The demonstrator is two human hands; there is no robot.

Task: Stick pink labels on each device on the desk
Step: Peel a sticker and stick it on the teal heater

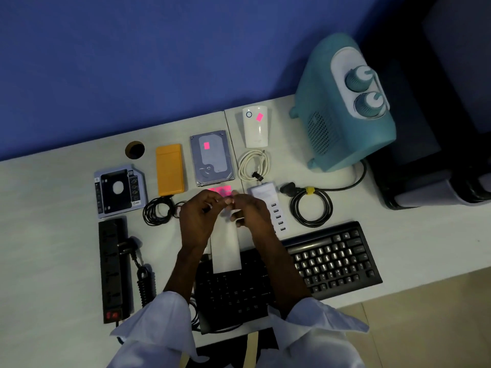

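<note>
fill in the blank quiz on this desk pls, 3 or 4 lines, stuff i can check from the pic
1. The hard drive already carries a ____ label.
2. The case just left of the hard drive is ____ and bears no label.
3. The heater at the right end of the desk has ____ round knobs.
4. The black power strip lies to the ____ of the keyboard.

Missing words: pink; orange; two; left

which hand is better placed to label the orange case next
Probably left: the left hand is nearer the orange case, which lies up-left of both hands; the right hand would have to cross over. Both pinch the label sheet.
</note>
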